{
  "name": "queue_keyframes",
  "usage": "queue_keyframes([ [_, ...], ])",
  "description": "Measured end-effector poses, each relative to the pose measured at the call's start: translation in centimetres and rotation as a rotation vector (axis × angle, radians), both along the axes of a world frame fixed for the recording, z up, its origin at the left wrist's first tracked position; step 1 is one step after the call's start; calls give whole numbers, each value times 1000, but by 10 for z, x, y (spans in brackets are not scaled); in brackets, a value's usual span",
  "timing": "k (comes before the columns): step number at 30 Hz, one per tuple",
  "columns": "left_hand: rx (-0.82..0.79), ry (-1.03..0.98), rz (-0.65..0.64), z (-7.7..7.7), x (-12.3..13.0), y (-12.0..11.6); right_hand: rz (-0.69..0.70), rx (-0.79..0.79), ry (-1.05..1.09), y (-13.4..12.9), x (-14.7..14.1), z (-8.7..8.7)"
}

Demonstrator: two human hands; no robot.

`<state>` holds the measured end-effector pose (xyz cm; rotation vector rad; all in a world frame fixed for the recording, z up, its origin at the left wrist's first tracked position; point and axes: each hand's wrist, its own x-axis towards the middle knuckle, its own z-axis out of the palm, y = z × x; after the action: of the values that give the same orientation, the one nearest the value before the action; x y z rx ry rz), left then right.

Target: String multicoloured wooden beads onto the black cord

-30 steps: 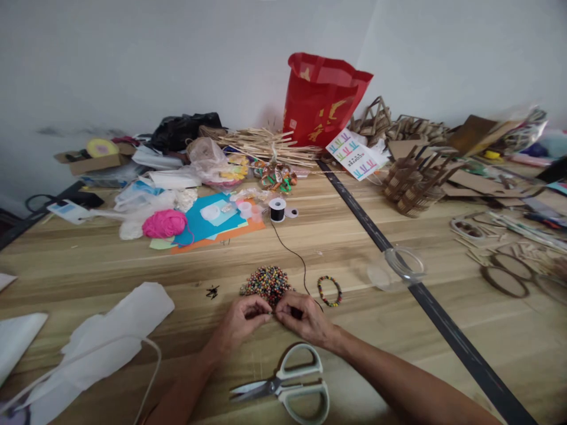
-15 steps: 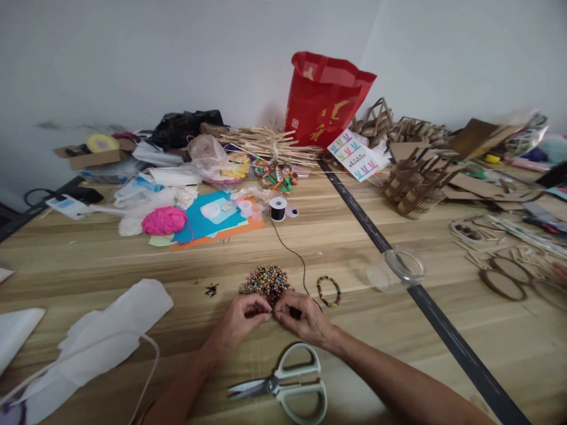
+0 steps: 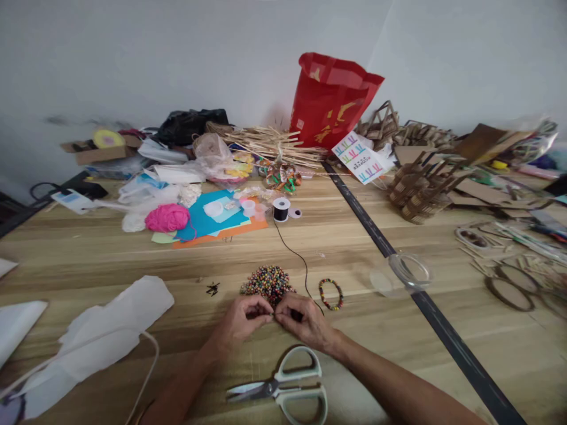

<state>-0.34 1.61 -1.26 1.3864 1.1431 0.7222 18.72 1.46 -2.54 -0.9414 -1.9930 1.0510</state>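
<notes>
My left hand [image 3: 246, 319] is closed in a pinch, with a tiny bead just visible at the thumb and fingertip. Close against it, my right hand [image 3: 305, 319] pinches the black cord [image 3: 305, 265], whose tip is too small to make out. This cord runs from a white-ended spool [image 3: 280, 210] down to the right hand's side. Just beyond the fingertips lies a heap of multicoloured beads [image 3: 268, 282]. A beaded bracelet [image 3: 331, 294] rests right of the right hand. Below both hands lie pale-handled scissors [image 3: 283, 386], blades spread slightly and pointing left.
Short black scraps [image 3: 212, 288] lie left of the beads. White sheeting [image 3: 106, 324] and a pale cable cover the left front. Pink yarn [image 3: 167, 218], coloured paper and a red bag [image 3: 332, 100] stand farther back. Woven baskets [image 3: 414, 192] and clear tape rolls [image 3: 411, 270] are at right.
The view has shifted slightly, so the table's things appear a little farther right. Both hands keep their pinch, fingertips close together.
</notes>
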Motion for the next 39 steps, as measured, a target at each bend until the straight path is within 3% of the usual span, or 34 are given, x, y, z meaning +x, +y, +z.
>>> queue_keyframes([
  [26,-41,-47,21,3,-1,-1,-10,8,22,0,1,-3],
  [39,-34,-35,12,-3,-2,1,-6,13,15,0,0,-2],
])
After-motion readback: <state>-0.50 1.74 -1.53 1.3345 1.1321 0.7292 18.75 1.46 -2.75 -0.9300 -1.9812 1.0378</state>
